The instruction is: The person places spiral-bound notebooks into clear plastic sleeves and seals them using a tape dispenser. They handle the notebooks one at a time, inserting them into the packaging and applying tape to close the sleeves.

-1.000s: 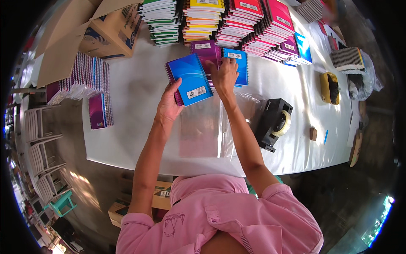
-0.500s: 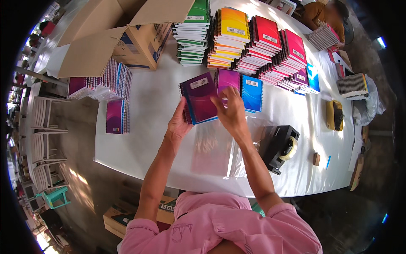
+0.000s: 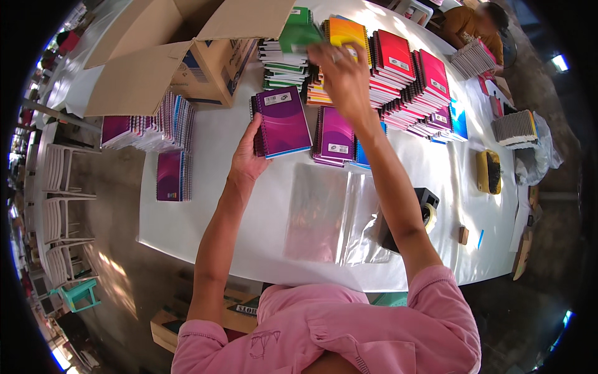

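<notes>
My left hand [image 3: 249, 153] grips a purple spiral notebook [image 3: 286, 124] by its bound left side, with a blue notebook [image 3: 293, 151] showing beneath it. Over the far stacks, my right hand [image 3: 344, 78] pinches the edge of a green notebook [image 3: 298, 38], which is blurred by motion. Under that lies the stack of green notebooks [image 3: 283, 75]. Beside it stands the yellow notebook stack [image 3: 346, 31], partly behind my right hand. A low purple notebook pile [image 3: 334, 134] lies near my right wrist, and blue notebooks [image 3: 361, 156] are partly hidden by that forearm.
Clear plastic sleeves [image 3: 317, 212] and a black tape dispenser [image 3: 427, 202] lie nearby. Red notebooks [image 3: 393, 53] and pink notebooks [image 3: 433, 71] are stacked at the far right. An open cardboard box [image 3: 212, 68] and bundled notebooks [image 3: 149, 124] stand left. Another person [image 3: 470, 28] sits across the table.
My right hand has moved from the purple notebooks to the far stacks and taken hold of a green notebook. My left hand has shifted slightly left and away with its notebooks.
</notes>
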A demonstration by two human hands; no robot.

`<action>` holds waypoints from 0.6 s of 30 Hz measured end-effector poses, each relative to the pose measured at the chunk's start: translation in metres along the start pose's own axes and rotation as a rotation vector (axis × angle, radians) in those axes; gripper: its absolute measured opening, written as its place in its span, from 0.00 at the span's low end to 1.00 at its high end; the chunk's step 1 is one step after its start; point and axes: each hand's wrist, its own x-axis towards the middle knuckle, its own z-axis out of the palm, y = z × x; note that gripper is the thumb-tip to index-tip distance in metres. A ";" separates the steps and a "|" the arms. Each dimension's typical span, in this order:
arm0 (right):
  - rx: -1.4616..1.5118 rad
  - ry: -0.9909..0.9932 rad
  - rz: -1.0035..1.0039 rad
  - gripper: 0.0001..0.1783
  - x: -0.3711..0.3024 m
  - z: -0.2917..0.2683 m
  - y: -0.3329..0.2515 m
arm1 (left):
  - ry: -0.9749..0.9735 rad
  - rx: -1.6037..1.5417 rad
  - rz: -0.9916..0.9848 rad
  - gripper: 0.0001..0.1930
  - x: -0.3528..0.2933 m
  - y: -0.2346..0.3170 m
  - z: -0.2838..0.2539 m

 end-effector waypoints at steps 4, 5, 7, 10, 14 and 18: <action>0.124 -0.145 -0.077 0.15 -0.052 -0.056 -0.041 | -0.192 -0.067 -0.073 0.19 0.006 -0.007 0.013; 0.217 -0.201 -0.090 0.14 -0.059 -0.059 -0.041 | -0.255 -0.075 -0.099 0.19 0.006 -0.009 0.014; 0.213 -0.195 -0.085 0.13 -0.054 -0.059 -0.025 | -0.170 0.048 -0.084 0.18 0.009 -0.019 0.018; -0.061 -0.092 0.168 0.26 -0.030 -0.032 0.037 | -0.105 0.074 -0.128 0.16 0.021 -0.033 0.021; -0.136 -0.225 0.045 0.15 -0.026 -0.019 0.081 | -0.032 0.052 -0.183 0.18 0.021 -0.046 0.034; 0.283 0.024 0.189 0.11 -0.008 -0.062 0.065 | -0.103 0.024 -0.196 0.28 0.027 -0.055 0.026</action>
